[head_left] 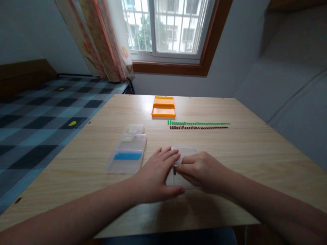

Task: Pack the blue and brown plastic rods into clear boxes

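Note:
An open clear plastic case (187, 149) lies on the table in front of me, partly covered by both hands. My left hand (158, 173) is spread, its fingers and thumb around the left side of the case. Over the case, my right hand (204, 168) has its fingers pinched together at a small dark brown tile (174, 170) by the inner left edge. Farther off stretch a row of small green tiles (189, 123) and, just nearer, a row of dark brown tiles (186, 127); in both, the pieces look smaller toward the right.
To the left lies another open clear case (125, 166) with a blue strip (127, 156) inside. Behind it is a smaller clear box (139, 129). An open orange case (163, 115) stands toward the table's far edge. A bed (58, 112) is beyond the left edge.

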{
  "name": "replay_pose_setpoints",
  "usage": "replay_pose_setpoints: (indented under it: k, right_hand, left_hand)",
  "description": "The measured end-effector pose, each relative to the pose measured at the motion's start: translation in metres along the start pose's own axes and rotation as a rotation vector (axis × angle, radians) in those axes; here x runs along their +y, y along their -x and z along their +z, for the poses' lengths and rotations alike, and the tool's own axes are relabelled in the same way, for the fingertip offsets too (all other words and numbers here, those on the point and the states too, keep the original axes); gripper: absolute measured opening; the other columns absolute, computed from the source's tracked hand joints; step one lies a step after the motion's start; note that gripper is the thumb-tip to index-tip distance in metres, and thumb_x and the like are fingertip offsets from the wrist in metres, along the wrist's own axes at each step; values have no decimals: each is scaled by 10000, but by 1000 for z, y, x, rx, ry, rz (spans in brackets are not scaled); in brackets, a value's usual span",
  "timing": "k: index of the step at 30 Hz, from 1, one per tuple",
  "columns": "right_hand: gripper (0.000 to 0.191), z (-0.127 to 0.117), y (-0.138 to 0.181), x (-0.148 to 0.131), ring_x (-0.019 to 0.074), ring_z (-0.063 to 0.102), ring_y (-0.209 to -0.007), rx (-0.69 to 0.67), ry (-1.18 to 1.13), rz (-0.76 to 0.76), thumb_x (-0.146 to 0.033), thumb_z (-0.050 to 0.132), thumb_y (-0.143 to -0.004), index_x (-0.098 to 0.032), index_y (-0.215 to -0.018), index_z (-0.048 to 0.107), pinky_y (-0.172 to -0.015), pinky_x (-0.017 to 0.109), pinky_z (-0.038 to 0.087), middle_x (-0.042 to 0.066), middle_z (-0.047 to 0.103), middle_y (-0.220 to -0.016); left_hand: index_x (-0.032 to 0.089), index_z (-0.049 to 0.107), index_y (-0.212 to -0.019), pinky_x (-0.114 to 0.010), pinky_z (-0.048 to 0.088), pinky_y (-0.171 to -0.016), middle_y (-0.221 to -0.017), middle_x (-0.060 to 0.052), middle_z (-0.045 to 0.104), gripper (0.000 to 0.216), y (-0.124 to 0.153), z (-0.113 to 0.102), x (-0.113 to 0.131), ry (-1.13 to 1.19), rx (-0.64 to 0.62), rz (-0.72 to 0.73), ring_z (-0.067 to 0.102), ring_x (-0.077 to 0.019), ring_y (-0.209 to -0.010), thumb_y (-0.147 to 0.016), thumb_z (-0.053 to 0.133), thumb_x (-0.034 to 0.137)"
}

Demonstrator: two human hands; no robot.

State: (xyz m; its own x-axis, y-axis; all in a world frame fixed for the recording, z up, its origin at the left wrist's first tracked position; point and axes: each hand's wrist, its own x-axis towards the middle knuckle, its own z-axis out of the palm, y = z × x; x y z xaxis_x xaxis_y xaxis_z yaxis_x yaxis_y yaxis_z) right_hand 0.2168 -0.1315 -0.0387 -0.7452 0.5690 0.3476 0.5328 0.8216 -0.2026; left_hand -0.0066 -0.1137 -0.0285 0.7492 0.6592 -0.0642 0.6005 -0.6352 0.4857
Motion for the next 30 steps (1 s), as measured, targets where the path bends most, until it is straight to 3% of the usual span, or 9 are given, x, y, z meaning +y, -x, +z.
replay_pose_setpoints:
  k: [11,14,17,20,22,24,25,27,30]
  right_hand:
    - [231,2,-2,-4,137,554,-623,-1,38,12,-175,557,-990,-172,-781,654,-565,278,368,16,666,-751]
    - [253,-8,-2,-5,135,554,-609,90,42,-32,-188,523,-1018,-171,-825,685,-554,280,376,16,661,-729]
    - [198,-24,-5,6,129,585,-620,272,27,-34,-211,543,-1024,-171,-975,730,-563,267,410,20,681,-748]
    - [154,-33,-15,31,155,652,-737,401,67,79,-210,602,-995,-181,-981,753,-679,284,508,50,729,-838]
    - [147,-32,-25,51,247,672,-1002,411,223,133,-214,639,-964,-209,-983,784,-895,416,541,101,749,-1022]
    - [174,-26,-37,68,353,502,-1373,360,358,173,-217,688,-924,-273,-1040,806,-1145,624,361,114,641,-1389]
    - [205,-22,-43,75,383,377,-1482,325,394,189,-224,702,-915,-305,-1071,808,-1194,687,243,96,548,-1517]
    - [230,-14,-55,85,407,199,-1569,264,419,218,-254,705,-922,-343,-1108,807,-1213,737,96,64,397,-1647]
    - [214,-2,-69,94,420,147,-1583,191,409,246,-299,688,-944,-351,-1110,814,-1203,755,57,63,324,-1691]
  left_hand:
    - [126,467,-1534,-612,161,-1273,-1635,-196,386,949,-1,-1,0,-16,2,-6,298,-384,-1547,-761,827,542]
    - [141,469,-1535,-613,163,-1272,-1639,-186,383,932,0,0,-1,-10,10,-7,299,-385,-1546,-763,818,530]
    - [156,463,-1542,-612,166,-1272,-1648,-173,374,938,1,1,-1,-29,15,-11,295,-388,-1547,-754,812,526]
    - [138,460,-1546,-606,158,-1277,-1656,-168,360,952,0,1,2,-47,-10,-36,279,-394,-1552,-751,813,525]
    - [139,463,-1546,-607,154,-1280,-1655,-161,367,949,0,1,3,-34,-12,-47,276,-394,-1553,-749,817,512]
    - [136,458,-1551,-607,150,-1281,-1656,-159,365,953,0,0,5,-20,-14,-54,271,-393,-1555,-746,820,496]
    - [134,454,-1554,-608,147,-1282,-1657,-158,362,957,0,-1,5,-15,-15,-58,268,-392,-1556,-744,821,488]
    - [138,456,-1554,-611,143,-1282,-1660,-154,358,955,0,-1,5,-1,-16,-62,262,-394,-1558,-740,821,478]
    - [156,472,-1546,-619,141,-1281,-1657,-142,371,939,0,-1,6,14,-5,-62,261,-400,-1556,-735,821,474]
